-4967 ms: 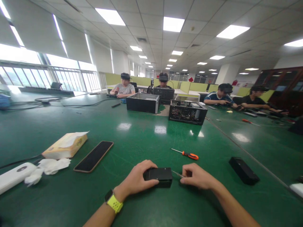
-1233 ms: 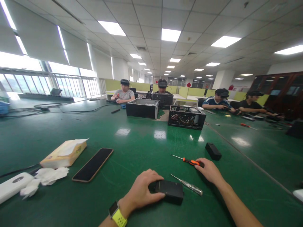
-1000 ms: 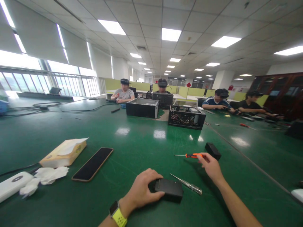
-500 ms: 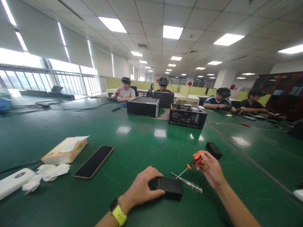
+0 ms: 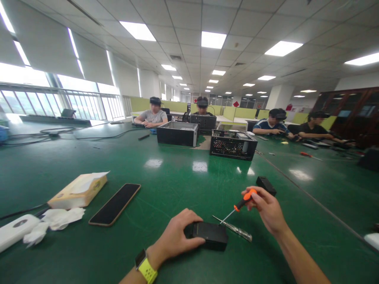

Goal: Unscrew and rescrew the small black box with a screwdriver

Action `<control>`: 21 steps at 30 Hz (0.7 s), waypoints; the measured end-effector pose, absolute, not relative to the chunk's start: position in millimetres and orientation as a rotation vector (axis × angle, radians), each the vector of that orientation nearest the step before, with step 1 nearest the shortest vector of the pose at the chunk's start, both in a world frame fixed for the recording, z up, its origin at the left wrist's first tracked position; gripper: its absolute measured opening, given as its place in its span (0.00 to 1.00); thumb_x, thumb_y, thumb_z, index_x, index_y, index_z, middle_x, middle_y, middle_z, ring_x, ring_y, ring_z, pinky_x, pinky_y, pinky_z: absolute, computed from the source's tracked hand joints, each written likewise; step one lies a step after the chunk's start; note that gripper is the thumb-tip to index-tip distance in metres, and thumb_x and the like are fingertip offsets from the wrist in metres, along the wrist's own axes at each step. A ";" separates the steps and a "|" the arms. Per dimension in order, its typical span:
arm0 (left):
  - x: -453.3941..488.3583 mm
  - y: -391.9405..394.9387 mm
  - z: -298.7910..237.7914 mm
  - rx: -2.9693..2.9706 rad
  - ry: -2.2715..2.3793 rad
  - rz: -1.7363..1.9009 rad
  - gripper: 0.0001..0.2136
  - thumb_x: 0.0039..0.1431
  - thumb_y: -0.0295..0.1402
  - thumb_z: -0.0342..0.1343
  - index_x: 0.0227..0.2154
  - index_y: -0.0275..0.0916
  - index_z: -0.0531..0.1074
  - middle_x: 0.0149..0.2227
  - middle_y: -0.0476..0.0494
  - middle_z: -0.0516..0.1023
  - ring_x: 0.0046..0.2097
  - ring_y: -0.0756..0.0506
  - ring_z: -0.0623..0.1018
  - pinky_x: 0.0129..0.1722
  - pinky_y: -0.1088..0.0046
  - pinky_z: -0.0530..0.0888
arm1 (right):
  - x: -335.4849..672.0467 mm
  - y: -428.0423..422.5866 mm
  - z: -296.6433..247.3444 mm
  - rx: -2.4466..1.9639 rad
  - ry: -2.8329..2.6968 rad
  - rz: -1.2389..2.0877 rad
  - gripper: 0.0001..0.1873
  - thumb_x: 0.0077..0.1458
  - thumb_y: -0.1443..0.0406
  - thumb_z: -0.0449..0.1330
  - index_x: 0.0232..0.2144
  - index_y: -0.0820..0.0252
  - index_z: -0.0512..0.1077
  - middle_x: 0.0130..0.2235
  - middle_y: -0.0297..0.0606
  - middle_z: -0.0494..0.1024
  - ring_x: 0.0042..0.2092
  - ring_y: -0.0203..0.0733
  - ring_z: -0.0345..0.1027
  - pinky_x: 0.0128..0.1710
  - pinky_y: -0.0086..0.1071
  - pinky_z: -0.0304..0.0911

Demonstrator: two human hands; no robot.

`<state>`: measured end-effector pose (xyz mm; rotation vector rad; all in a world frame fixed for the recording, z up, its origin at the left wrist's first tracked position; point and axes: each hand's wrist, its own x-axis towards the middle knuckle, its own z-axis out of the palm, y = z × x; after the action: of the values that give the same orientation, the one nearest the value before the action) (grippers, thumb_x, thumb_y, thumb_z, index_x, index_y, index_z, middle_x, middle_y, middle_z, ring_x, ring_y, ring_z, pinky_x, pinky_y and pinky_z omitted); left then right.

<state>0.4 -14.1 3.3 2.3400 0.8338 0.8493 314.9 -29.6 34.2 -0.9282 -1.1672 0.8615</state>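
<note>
A small black box [image 5: 211, 236] lies on the green table, gripped at its left end by my left hand [image 5: 179, 232], thumb in front and fingers behind. My right hand [image 5: 265, 207] pinches the orange-and-black handle of a screwdriver [image 5: 243, 201]. Its shaft slants down to the left, and the tip meets the far top edge of the box; whether it sits in a screw I cannot tell. A second screwdriver with a clear, silvery handle [image 5: 239, 232] lies behind and right of the box. Another black block [image 5: 266, 185] rests beyond my right hand.
On the left lie a phone [image 5: 115, 205], a tissue pack [image 5: 79, 190], crumpled tissues [image 5: 60, 219] and a white device [image 5: 18, 232]. Two computer cases [image 5: 177, 134] [image 5: 233, 145] stand farther back. Another orange screwdriver [image 5: 310, 156] lies at right. Several people sit across the table.
The view has shifted slightly. Both hands keep their hold, and the screwdriver tip stays at the box. The person at the far left has lowered a raised hand to the table.
</note>
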 end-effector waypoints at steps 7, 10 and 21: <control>0.1 -15.5 3.8 2.332 0.844 0.865 0.15 0.52 0.36 0.67 0.43 0.40 0.75 0.40 0.44 0.77 0.42 0.42 0.74 0.43 0.67 0.70 | 292.1 -36.7 112.0 -1.080 -1.896 0.684 0.15 0.59 0.59 0.60 0.46 0.56 0.77 0.41 0.40 0.81 0.36 0.41 0.73 0.34 0.31 0.67; -0.7 -15.7 4.2 2.333 0.836 0.871 0.16 0.52 0.37 0.67 0.43 0.40 0.75 0.40 0.44 0.77 0.42 0.42 0.74 0.43 0.67 0.71 | 269.9 -35.7 136.5 -1.179 -2.124 0.454 0.11 0.56 0.58 0.63 0.38 0.58 0.79 0.31 0.35 0.80 0.31 0.39 0.70 0.31 0.31 0.64; -1.5 -14.4 5.6 2.359 0.819 0.843 0.18 0.53 0.40 0.67 0.45 0.41 0.75 0.41 0.43 0.77 0.43 0.41 0.74 0.44 0.66 0.71 | 286.1 -51.0 146.2 -1.202 -2.309 0.262 0.10 0.57 0.64 0.59 0.42 0.55 0.77 0.35 0.35 0.80 0.34 0.39 0.72 0.35 0.30 0.63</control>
<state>-1.5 -14.4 5.6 2.3589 0.8192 0.8430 286.1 -51.0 146.2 -1.2016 -2.3091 0.2621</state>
